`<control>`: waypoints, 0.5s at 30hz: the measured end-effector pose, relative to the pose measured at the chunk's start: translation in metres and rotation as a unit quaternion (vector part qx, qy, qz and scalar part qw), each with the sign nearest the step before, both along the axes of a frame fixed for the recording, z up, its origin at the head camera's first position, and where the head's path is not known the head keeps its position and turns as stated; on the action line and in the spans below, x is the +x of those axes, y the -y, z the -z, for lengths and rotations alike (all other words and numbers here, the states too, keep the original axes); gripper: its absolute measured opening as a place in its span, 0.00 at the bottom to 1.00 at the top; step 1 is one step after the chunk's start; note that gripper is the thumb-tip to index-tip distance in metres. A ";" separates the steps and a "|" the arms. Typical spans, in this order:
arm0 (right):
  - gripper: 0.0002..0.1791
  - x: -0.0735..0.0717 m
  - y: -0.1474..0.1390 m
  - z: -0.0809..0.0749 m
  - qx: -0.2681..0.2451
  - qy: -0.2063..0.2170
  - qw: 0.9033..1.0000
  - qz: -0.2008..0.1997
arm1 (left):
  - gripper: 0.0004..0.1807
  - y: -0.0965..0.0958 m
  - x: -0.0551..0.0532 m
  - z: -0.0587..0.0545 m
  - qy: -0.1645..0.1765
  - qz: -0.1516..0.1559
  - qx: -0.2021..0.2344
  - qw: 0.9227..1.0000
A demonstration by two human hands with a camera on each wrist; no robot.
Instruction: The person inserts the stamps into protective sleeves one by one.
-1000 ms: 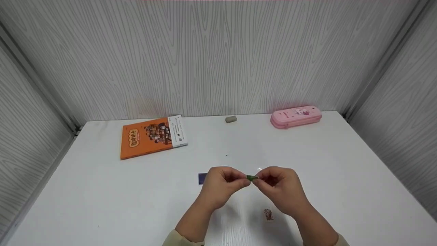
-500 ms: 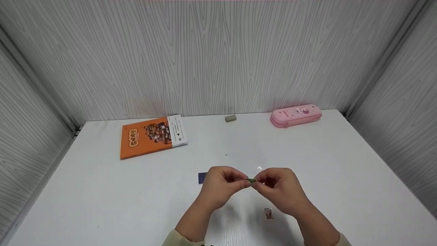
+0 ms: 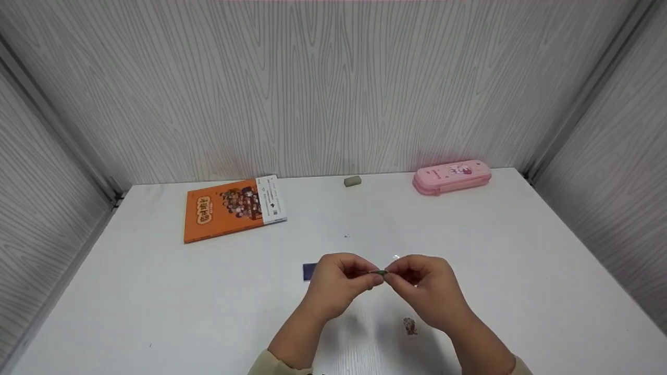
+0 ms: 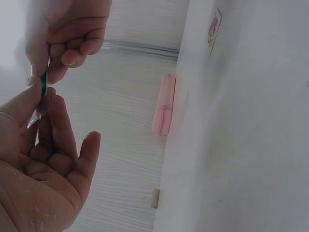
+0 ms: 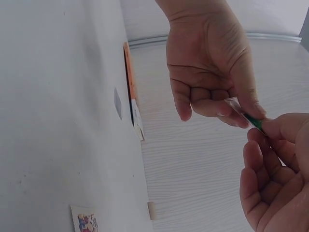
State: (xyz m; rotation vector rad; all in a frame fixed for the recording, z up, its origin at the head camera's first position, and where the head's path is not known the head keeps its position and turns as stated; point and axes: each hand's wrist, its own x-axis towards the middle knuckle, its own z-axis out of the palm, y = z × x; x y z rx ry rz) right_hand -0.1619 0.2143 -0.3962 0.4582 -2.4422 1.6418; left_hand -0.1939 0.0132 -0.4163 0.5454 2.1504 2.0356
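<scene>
Above the white table, my left hand (image 3: 333, 286) pinches one end of a small, flat green piece (image 3: 383, 272) between thumb and fingers. The other end is pinched by my right hand (image 3: 430, 286), so the fingertips of both hands almost meet. In the right wrist view a clear film-like strip (image 5: 234, 103) sticks out past the left fingertips, joined to the green part (image 5: 254, 121). What kind of piece it is cannot be made out; fingers cover most of it. Below the hands lies a small picture card (image 3: 410, 327). A dark blue rectangle (image 3: 309, 271) is partly hidden behind the left hand.
An orange book (image 3: 224, 211) lies at the back left. A small beige block (image 3: 353, 181) sits by the back wall. At the back right is a pink pencil case (image 3: 452, 177). A shiny clear bit (image 3: 396, 257) shows beyond the right fingers.
The green piece has turned from showing a broader face to a thin edge, and sits slightly further left. Both hands keep nearly the same place, the right fingertips shifting slightly left.
</scene>
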 end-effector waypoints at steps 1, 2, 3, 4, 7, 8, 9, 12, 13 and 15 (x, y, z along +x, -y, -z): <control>0.01 0.000 0.000 0.000 -0.001 0.003 1.000 0.003 | 0.05 0.000 0.000 0.000 -0.002 0.001 0.002 1.000; 0.01 0.000 0.000 -0.001 -0.003 0.008 1.000 0.008 | 0.07 0.001 0.000 0.000 -0.003 0.002 0.004 1.000; 0.01 0.000 0.000 -0.002 -0.005 0.011 1.000 0.016 | 0.09 0.002 -0.001 -0.001 -0.003 0.003 0.004 1.000; 0.02 0.000 0.000 -0.002 -0.009 0.011 1.000 0.024 | 0.10 0.003 -0.001 -0.001 -0.007 0.005 0.004 1.000; 0.05 -0.002 -0.001 -0.004 -0.018 0.007 0.998 0.052 | 0.12 0.006 -0.003 -0.001 -0.011 0.008 -0.006 1.000; 0.07 -0.002 -0.002 -0.004 -0.022 0.004 0.998 0.058 | 0.11 0.007 -0.003 -0.001 -0.010 0.009 -0.009 1.000; 0.08 -0.002 -0.002 -0.004 -0.025 0.000 0.998 0.063 | 0.10 0.008 -0.004 -0.001 -0.010 0.010 -0.012 1.000; 0.09 -0.003 -0.003 -0.004 -0.031 -0.008 0.997 0.069 | 0.07 0.011 -0.004 -0.002 -0.001 0.011 -0.021 1.000; 0.09 -0.003 -0.003 -0.004 -0.032 -0.008 0.997 0.069 | 0.07 0.011 -0.004 -0.002 0.003 0.012 -0.021 1.000; 0.09 -0.002 -0.002 -0.004 -0.035 -0.007 0.997 0.072 | 0.07 0.011 -0.004 -0.003 0.008 0.011 -0.023 1.000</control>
